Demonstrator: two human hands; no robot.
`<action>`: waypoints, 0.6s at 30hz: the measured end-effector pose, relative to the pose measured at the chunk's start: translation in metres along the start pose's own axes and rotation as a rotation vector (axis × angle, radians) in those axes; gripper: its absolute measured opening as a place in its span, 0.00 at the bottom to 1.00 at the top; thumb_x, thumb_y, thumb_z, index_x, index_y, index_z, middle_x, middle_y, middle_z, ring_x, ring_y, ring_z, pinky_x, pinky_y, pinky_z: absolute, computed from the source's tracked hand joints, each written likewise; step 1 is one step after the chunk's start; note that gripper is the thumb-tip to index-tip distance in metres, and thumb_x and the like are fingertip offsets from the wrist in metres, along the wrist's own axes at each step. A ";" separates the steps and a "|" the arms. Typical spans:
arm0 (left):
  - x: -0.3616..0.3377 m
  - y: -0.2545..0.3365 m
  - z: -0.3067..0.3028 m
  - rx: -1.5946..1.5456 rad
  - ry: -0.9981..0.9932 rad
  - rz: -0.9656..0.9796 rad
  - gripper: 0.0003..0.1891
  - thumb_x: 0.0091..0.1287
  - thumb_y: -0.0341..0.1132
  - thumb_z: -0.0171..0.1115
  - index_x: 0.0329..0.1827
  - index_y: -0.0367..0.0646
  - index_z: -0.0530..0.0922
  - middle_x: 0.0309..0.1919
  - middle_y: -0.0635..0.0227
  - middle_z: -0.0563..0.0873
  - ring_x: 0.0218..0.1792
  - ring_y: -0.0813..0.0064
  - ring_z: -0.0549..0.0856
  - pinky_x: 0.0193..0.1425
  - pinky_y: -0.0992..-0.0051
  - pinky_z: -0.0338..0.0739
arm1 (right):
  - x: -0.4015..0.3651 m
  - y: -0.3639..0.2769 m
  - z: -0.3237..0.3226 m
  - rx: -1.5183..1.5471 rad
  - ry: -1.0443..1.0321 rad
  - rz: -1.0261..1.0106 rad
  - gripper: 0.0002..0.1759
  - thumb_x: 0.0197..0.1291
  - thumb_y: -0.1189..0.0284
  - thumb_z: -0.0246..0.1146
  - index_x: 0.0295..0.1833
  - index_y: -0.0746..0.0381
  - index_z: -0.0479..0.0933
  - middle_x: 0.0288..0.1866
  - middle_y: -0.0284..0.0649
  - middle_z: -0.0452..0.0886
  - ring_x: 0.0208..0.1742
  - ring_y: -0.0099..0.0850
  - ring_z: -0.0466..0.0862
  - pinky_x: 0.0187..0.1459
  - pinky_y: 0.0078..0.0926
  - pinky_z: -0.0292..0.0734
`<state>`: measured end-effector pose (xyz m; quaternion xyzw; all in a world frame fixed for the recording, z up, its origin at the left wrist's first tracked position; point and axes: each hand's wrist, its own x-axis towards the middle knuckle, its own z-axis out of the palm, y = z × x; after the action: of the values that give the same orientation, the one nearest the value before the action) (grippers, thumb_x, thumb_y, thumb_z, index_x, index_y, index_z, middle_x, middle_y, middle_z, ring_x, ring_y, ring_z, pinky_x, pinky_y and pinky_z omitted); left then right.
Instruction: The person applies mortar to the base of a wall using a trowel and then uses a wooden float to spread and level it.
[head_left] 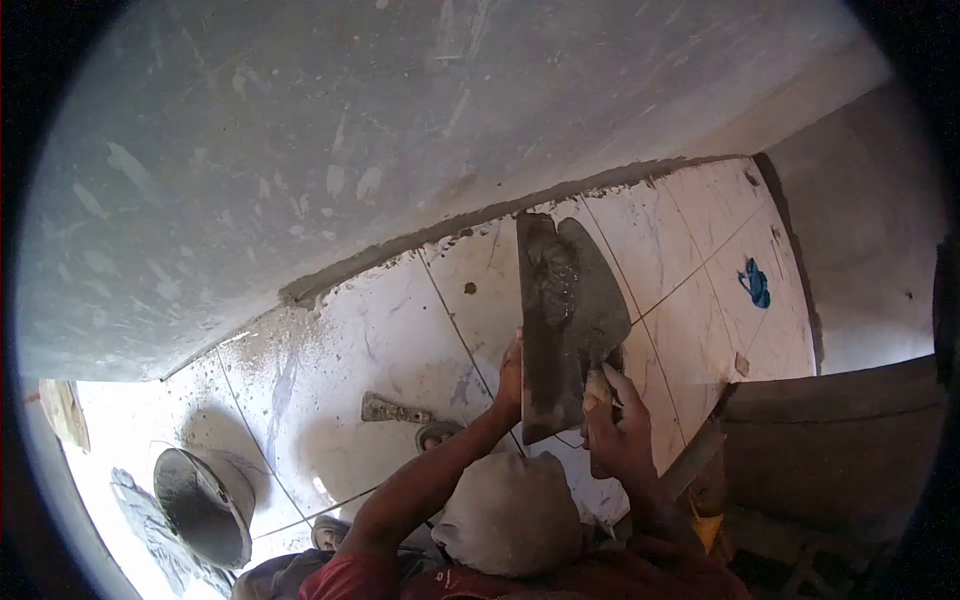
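Observation:
My left hand (511, 378) grips the left edge of a long rectangular mortar board (542, 395), its fingers mostly hidden behind the board. Wet grey mortar (556, 275) lies along the board's upper part. In my right hand (622, 428) is the handle of a pointed trowel (603, 305), with the fingers wrapped round it. The trowel's wide grey blade lies against the mortar and overlaps the board's right side.
A scraper (395, 410) lies on the marble-look tile floor (355, 345). At lower left a bucket (238, 500) leans. Fresh mortar (400, 245) lines the foot of the plastered wall (300, 130). A blue scrap (755, 284) lies at right. A grey cap (512, 515) fills the lower middle.

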<state>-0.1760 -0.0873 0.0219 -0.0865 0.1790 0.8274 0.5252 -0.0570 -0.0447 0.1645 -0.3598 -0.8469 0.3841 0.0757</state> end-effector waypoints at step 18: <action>-0.003 0.015 -0.046 -0.302 0.031 -0.128 0.17 0.71 0.37 0.45 0.54 0.33 0.73 0.47 0.56 0.81 0.44 0.63 0.83 0.51 0.65 0.80 | 0.011 0.043 -0.055 0.472 -0.205 0.458 0.24 0.63 0.62 0.53 0.60 0.64 0.68 0.35 0.42 0.77 0.16 0.27 0.72 0.15 0.23 0.68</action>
<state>-0.1902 -0.1138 -0.0162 -0.1883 0.0549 0.8085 0.5549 -0.0187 0.0148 0.1705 -0.4727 -0.6352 0.6106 -0.0167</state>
